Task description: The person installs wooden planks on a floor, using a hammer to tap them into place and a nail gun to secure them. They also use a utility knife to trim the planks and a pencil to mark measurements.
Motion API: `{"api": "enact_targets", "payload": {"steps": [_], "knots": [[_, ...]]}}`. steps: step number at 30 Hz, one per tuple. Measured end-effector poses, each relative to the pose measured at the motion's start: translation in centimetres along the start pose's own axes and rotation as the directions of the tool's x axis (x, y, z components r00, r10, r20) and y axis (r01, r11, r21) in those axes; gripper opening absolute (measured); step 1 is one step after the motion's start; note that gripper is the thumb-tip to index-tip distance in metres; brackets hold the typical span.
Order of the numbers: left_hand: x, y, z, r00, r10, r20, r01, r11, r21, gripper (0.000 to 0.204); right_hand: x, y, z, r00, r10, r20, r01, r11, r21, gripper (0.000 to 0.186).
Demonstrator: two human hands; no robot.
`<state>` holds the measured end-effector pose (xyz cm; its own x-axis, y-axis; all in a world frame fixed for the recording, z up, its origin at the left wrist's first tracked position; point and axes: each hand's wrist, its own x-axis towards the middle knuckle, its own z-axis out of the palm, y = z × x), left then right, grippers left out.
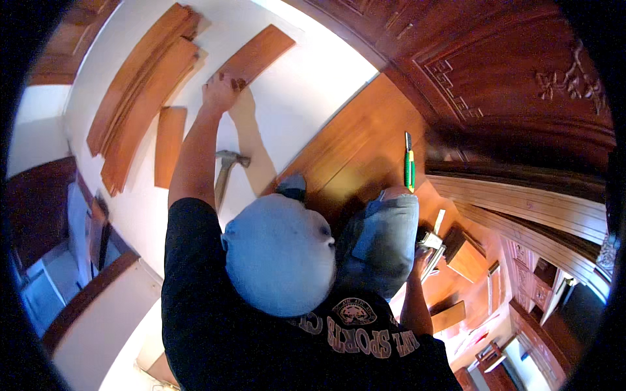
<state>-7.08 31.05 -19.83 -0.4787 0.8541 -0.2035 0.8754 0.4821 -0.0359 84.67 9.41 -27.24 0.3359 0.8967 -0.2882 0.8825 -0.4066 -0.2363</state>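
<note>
My left hand reaches forward with its fingers curled on the near end of a short reddish-brown floor plank, which lies on the white surface. Beside that forearm is a claw hammer, its handle partly covered by my arm. My right hand is low on the right, past my knee, closed round a silver metal tool; its kind is unclear. On the laid wood flooring between the hands is a slim tool with a green and yellow handle and a narrow dark blade.
Several long planks are stacked at the far left, with a short plank beside them. A carved dark wood panel rises at the far right. Ribbed wooden trim and loose wood pieces lie right of my knees.
</note>
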Motion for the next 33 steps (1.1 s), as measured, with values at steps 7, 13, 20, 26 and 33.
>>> {"api": "enact_targets", "payload": {"steps": [7, 13, 20, 26, 33], "knots": [[6.5, -1.2, 1.3, 0.999, 0.004, 0.052, 0.001, 0.996, -0.091, 0.119, -0.2, -24.3, -12.5, 0.993, -0.119, -0.018, 0.119, 0.993, 0.017, 0.06], [3.5, 6.7, -0.6, 0.995, 0.091, 0.048, -0.076, 0.965, -0.25, 0.113, 3.6, -39.1, -8.5, 0.913, -0.355, 0.199, 0.311, 0.924, 0.221, 0.051], [-4.6, 22.5, 2.1, 0.987, 0.147, -0.063, -0.16, 0.899, -0.408, 0.105, 5.6, -44.6, -8.8, 0.842, -0.302, 0.447, 0.399, 0.906, -0.14, 0.036], [-3.2, 25.2, 2.8, 0.98, 0.189, -0.063, -0.199, 0.931, -0.307, 0.093, 5.8, -42.6, -7.6, 0.873, -0.348, 0.343, 0.411, 0.902, -0.129, 0.018], [-1.8, 24.4, 2.2, 0.973, 0.229, 0.013, -0.209, 0.908, -0.363, 0.091, 5.9, -41.1, -7.3, 0.836, -0.413, 0.361, 0.483, 0.866, -0.127, 0.028]]}}
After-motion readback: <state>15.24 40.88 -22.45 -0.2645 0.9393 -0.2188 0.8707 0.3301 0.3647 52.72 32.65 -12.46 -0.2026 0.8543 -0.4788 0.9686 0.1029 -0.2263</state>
